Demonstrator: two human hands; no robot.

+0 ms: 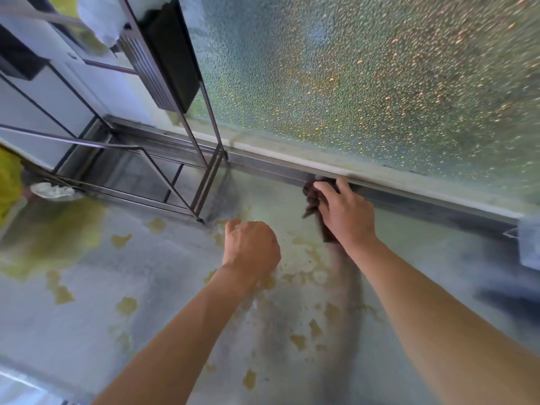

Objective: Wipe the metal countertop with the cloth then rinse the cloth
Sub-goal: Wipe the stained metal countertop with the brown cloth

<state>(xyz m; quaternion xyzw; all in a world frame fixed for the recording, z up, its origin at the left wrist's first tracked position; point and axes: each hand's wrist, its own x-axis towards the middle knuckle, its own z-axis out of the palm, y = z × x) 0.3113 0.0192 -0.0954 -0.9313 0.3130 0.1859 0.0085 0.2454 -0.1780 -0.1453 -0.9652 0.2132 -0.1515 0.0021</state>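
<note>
A dark brown cloth (312, 197) is bunched under my right hand (347, 213), which grips it and presses it against the back edge of the metal countertop (146, 287), just under the raised metal rail. Part of the cloth trails below my palm. My left hand (251, 248) is curled into a loose fist, resting on the wet countertop just left of the right hand, with nothing seen in it. The countertop is grey metal with yellowish blotches and a wet sheen.
A thin metal wire rack (163, 159) stands on the countertop at the back left. A textured frosted glass pane (365, 83) rises behind the rail. A crumpled white rag (51, 190) lies at the far left. A pale object (530, 244) sits at the right edge.
</note>
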